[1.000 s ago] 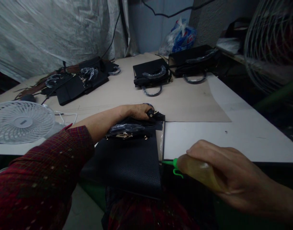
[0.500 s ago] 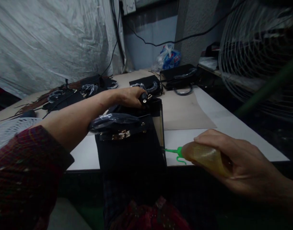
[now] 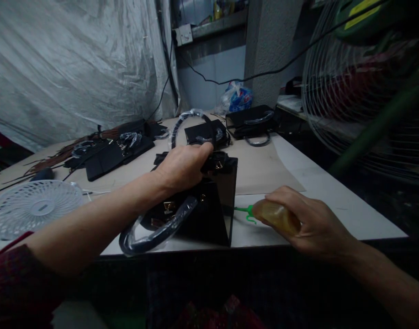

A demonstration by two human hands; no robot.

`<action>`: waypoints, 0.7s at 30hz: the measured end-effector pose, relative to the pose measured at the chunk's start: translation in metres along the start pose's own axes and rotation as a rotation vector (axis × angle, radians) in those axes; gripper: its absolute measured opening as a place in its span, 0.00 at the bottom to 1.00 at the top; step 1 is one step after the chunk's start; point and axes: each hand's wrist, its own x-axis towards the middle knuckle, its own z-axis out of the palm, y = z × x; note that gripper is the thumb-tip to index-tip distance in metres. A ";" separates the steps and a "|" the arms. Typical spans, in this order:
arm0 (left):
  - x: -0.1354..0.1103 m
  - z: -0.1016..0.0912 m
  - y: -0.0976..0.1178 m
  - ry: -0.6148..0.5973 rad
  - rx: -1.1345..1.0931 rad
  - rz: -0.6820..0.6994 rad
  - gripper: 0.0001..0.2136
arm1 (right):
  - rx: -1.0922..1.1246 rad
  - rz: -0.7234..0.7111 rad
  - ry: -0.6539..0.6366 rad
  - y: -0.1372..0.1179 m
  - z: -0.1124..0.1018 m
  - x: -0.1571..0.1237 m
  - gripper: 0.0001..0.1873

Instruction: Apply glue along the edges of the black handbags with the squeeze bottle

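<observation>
A black handbag (image 3: 209, 212) stands upright at the near edge of the table (image 3: 319, 192). My left hand (image 3: 182, 167) is closed on the bag's top, by one plastic-wrapped handle that arches up behind it. The other wrapped handle (image 3: 154, 235) hangs down the bag's front. My right hand (image 3: 308, 224) grips a yellowish squeeze bottle (image 3: 276, 217) with a thin green nozzle (image 3: 243, 211). The nozzle tip points at the bag's right side, close to it.
A small white fan (image 3: 33, 208) lies at the left of the table. More black bags (image 3: 108, 153) (image 3: 204, 132) (image 3: 252, 121) rest further back, with a blue plastic bag (image 3: 236, 97) behind. A large caged fan (image 3: 363, 87) stands at the right. Plastic sheeting hangs at the left.
The bag went from lying flat over the table edge to standing upright. My left hand shifted onto its top. The right hand with the bottle stayed beside the bag.
</observation>
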 end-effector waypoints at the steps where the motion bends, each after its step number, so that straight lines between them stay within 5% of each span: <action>1: -0.004 0.003 0.002 0.004 0.018 -0.011 0.16 | 0.001 -0.003 0.003 0.001 0.002 0.001 0.16; 12: -0.038 0.020 0.028 0.176 0.191 -0.002 0.10 | 0.012 0.052 -0.117 0.007 0.014 0.005 0.12; 17: -0.054 0.025 0.031 0.278 0.217 0.017 0.08 | -0.034 0.041 -0.028 0.007 0.011 0.008 0.12; 21: -0.058 0.025 0.032 0.330 0.205 0.033 0.08 | 0.002 0.054 -0.086 0.009 0.011 0.012 0.12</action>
